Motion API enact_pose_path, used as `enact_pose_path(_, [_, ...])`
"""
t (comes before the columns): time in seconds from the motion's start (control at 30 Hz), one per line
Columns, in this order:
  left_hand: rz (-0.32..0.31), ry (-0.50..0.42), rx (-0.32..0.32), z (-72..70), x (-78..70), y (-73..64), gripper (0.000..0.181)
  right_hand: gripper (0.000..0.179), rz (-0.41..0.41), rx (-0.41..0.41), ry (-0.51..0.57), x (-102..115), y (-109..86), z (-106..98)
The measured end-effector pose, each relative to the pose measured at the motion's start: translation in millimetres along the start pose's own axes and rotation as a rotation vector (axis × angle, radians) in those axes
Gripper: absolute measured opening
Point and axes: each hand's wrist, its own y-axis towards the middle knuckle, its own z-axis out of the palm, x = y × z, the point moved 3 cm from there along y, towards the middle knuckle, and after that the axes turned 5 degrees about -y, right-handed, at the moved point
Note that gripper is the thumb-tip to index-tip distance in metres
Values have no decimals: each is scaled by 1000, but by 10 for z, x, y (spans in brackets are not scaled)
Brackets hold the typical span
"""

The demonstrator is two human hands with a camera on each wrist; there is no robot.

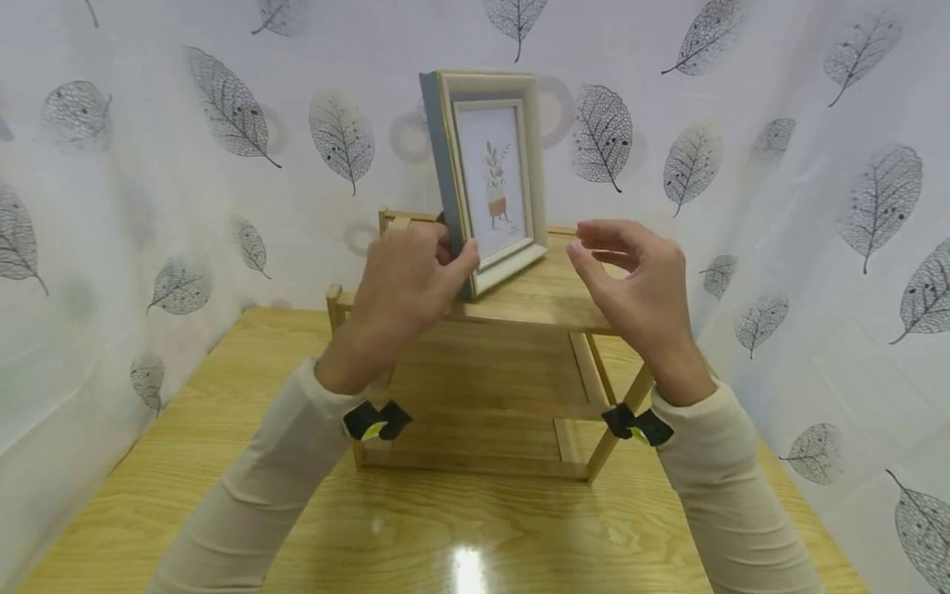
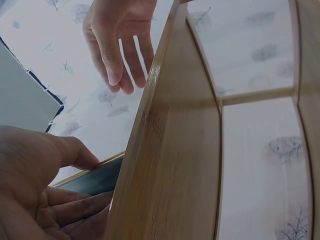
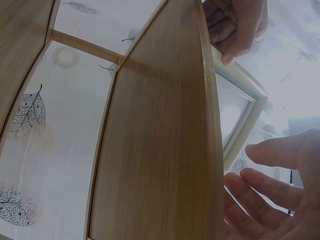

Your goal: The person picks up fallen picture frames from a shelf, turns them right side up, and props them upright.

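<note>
A picture frame with a cream front and blue-grey side stands upright on the top shelf of a wooden rack, turned at an angle. Inside it is a print of a potted plant. My left hand grips its lower left edge, thumb on the front and fingers behind. In the left wrist view that thumb presses on the frame's edge. My right hand hovers to the right of the frame, apart from it, fingers loosely bent and holding nothing. The right wrist view shows a gap between those fingers and the frame.
The rack has lower shelves and slanted legs, and stands on a wood-grain table. Behind and on both sides hangs a white curtain with dark leaf prints. Dark straps circle both wrists.
</note>
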Motion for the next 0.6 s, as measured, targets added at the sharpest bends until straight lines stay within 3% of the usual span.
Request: enact_pose_path(0.6, [-25,66,22,-25,58,13,34,21,34,23,13,-3,3,-6])
